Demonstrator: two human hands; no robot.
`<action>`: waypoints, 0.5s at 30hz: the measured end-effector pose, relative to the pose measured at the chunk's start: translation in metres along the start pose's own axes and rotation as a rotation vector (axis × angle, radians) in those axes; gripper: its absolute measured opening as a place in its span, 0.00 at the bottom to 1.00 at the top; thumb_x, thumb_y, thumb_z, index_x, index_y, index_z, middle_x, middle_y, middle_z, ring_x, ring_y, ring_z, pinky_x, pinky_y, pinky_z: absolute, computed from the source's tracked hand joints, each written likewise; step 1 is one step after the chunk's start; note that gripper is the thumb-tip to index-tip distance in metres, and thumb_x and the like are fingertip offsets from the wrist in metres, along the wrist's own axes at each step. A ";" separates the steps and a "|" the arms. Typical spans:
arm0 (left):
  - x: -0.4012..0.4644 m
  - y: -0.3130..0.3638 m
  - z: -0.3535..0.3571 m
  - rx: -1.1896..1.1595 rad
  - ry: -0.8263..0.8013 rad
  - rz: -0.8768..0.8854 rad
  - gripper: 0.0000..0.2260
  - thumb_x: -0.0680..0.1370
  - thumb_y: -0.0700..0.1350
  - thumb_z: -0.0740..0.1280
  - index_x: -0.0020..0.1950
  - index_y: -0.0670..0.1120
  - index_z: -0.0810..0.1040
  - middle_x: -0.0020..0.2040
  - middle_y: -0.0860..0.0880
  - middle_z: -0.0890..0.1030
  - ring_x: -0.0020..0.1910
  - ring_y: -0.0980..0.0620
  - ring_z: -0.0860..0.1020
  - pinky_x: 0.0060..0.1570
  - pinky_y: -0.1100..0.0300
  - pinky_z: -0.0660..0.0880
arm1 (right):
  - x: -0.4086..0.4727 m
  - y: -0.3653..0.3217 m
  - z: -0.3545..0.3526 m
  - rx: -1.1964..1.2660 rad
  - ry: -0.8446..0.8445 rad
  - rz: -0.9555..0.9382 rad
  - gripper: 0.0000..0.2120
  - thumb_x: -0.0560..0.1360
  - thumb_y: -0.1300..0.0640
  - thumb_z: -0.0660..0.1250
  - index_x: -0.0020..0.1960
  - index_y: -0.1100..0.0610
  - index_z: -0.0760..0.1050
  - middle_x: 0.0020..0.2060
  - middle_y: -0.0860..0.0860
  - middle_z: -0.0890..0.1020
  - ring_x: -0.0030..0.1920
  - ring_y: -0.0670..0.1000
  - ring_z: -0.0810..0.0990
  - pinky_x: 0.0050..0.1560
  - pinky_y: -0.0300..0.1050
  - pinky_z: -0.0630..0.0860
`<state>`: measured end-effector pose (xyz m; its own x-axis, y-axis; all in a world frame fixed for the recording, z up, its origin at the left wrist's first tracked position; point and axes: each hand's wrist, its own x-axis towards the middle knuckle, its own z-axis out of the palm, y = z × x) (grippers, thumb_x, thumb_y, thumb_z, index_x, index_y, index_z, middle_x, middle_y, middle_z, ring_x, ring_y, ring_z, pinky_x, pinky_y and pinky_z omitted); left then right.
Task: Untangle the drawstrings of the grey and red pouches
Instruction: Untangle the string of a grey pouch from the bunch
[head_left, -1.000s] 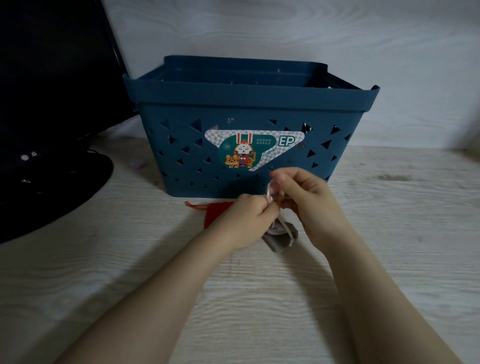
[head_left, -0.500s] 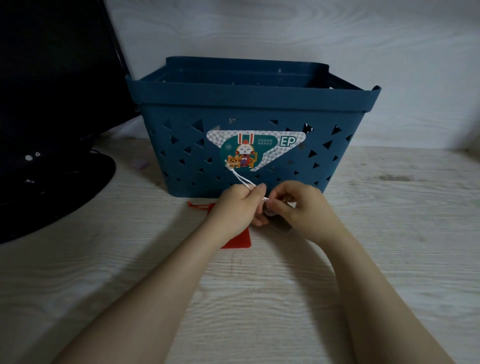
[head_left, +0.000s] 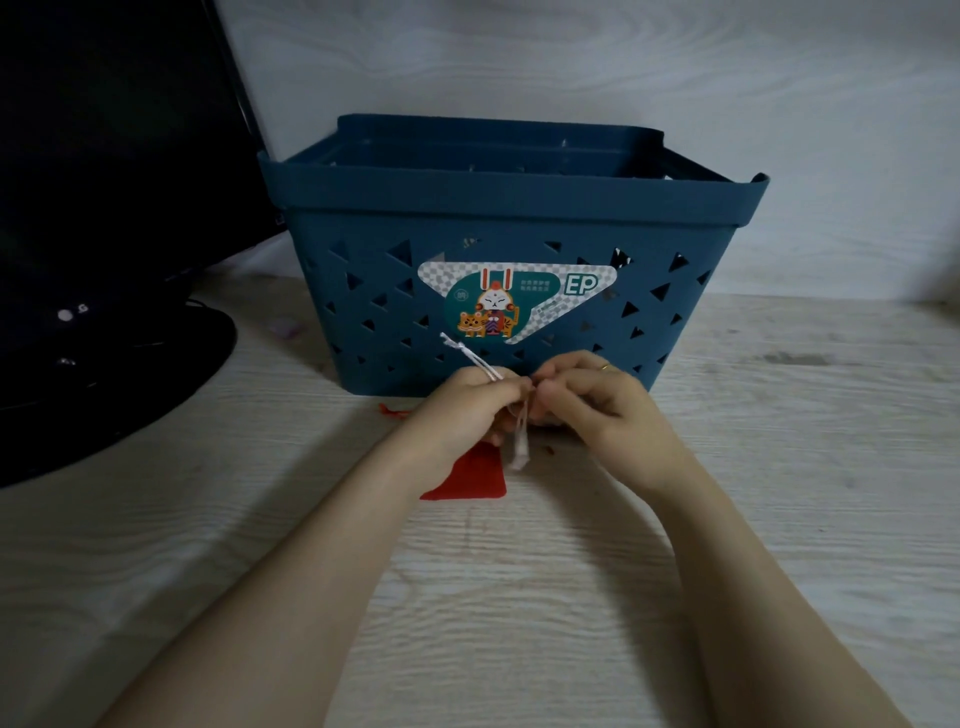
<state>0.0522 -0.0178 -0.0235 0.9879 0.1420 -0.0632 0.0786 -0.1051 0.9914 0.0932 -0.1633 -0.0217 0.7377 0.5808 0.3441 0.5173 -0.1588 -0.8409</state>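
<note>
Head view, one moment, items as listed.

Left hand (head_left: 467, 402): fingers curled, pinching a white cord (head_left: 470, 357); the cord's knotted end sticks up to the left, in front of the basket (head_left: 363, 291).

Right hand (head_left: 587, 397): fingers curled, fingertips meeting the left hand's; what it pinches is hidden, probably cord or pouch mouth. A ring shows on one finger.

Red pouch (head_left: 475, 475): flat on the table (head_left: 519, 597) under the left wrist, only its lower corner showing. A red cord end (head_left: 389, 410) lies on the table to its left, by the basket foot.

Grey pouch: not clearly seen. A pale, blurred strip (head_left: 519, 447) hangs between the hands; whether it is pouch or cord cannot be told.

Handling, by judgement: pouches light, soft and limp; they will dangle or drag when a cord is pulled. Cords thin, pliable, likely to snag at the knots. Best held close to the crossing, one cord per hand, and loosened rather than tugged.

Writing: the basket sticker (head_left: 514, 301) reads "EP" in teal on white, beside a cartoon rabbit figure with two tigers; small print there is too fine to read.

Also present: dark monitor (head_left: 104, 156) on its stand, at left.
</note>
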 end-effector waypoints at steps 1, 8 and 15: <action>-0.001 0.000 0.000 -0.024 -0.027 0.011 0.11 0.79 0.39 0.59 0.39 0.43 0.74 0.29 0.48 0.72 0.28 0.53 0.69 0.26 0.64 0.64 | 0.000 0.000 -0.001 0.015 0.026 0.010 0.10 0.74 0.55 0.65 0.35 0.53 0.78 0.41 0.48 0.79 0.48 0.49 0.78 0.54 0.52 0.75; -0.002 0.000 -0.005 -0.021 -0.075 0.084 0.06 0.77 0.40 0.64 0.42 0.47 0.78 0.29 0.57 0.76 0.32 0.61 0.71 0.31 0.67 0.68 | 0.001 -0.001 -0.004 -0.048 0.069 0.052 0.06 0.74 0.63 0.67 0.45 0.52 0.77 0.40 0.49 0.82 0.42 0.47 0.81 0.47 0.43 0.78; -0.003 0.006 -0.013 0.250 0.013 0.353 0.11 0.73 0.35 0.69 0.41 0.52 0.80 0.37 0.57 0.81 0.39 0.62 0.79 0.45 0.67 0.76 | 0.001 -0.001 -0.004 -0.078 0.101 0.082 0.03 0.74 0.60 0.67 0.41 0.56 0.77 0.31 0.45 0.78 0.31 0.39 0.73 0.34 0.32 0.69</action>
<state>0.0476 -0.0063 -0.0163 0.9582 0.0667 0.2781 -0.2325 -0.3847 0.8933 0.0949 -0.1662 -0.0189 0.8167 0.4807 0.3194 0.4829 -0.2661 -0.8343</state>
